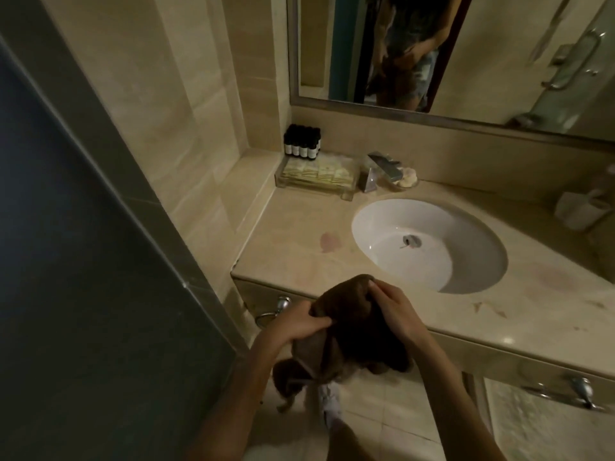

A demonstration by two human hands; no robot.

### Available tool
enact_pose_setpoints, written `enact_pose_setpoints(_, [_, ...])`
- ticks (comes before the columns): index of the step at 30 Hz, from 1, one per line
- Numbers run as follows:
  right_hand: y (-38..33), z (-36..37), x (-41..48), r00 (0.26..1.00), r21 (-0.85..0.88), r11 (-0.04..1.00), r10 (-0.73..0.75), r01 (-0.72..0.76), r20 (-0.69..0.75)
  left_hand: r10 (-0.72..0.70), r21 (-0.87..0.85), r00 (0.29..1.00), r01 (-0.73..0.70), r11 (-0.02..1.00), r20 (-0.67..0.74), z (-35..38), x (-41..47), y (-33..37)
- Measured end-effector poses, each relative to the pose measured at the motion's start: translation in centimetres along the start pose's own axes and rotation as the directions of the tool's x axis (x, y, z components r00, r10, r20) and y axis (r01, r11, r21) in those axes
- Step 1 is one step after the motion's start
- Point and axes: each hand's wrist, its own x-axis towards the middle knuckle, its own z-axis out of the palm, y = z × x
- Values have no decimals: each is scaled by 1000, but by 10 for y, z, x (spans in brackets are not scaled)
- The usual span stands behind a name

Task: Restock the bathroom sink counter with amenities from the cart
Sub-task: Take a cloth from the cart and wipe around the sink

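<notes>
Dark panel (66,227) fills the left of the frame. Towel ring (283,306) sits lower centre-left, under the counter (299,241) edge. Left hand (301,322), lower centre: fingers curled tight, gripping a fold of the brown cloth (352,331). Bottles (302,143), dark with white labels, stand packed together in the counter's back left corner, upper centre. A clear tray (316,181) of pale sachets sits just in front of them. The cloth hangs bunched between both hands in front of the counter edge, not resting on the top. Tap (382,169) is right of the tray. Right hand (396,311): fingers pressed together, pinching the cloth's top. White sink (429,244) is centre-right. Mirror (499,61) is upper right. Chrome rail (565,392) is lower right.
</notes>
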Motion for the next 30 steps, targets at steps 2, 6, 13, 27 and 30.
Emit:
enact_pose_setpoints(2, [4, -1, 31, 999, -17, 999, -43, 43, -12, -113, -154, 991, 122, 981, 70, -10, 24, 0])
enact_pose_setpoints(6, [4, -18, 93, 993, -40, 992, -119, 119, 0, -204, -449, 971, 237, 862, 121, -27, 78, 14])
enact_pose_setpoints(13, [7, -35, 168, 927, -343, 861, -347, 376, 145, -271, -720, 946, 312, 620, 176, -51, 145, 73])
enact_pose_setpoints(27, [37, -36, 212, 842, -611, 621, -520, 490, 146, -133, -848, 941, 337, 410, 310, -72, 205, 74])
enact_pose_setpoints(30, [37, -46, 213, 852, -677, 588, -511, 443, 114, -151, -736, 931, 356, 575, 332, -76, 212, 63])
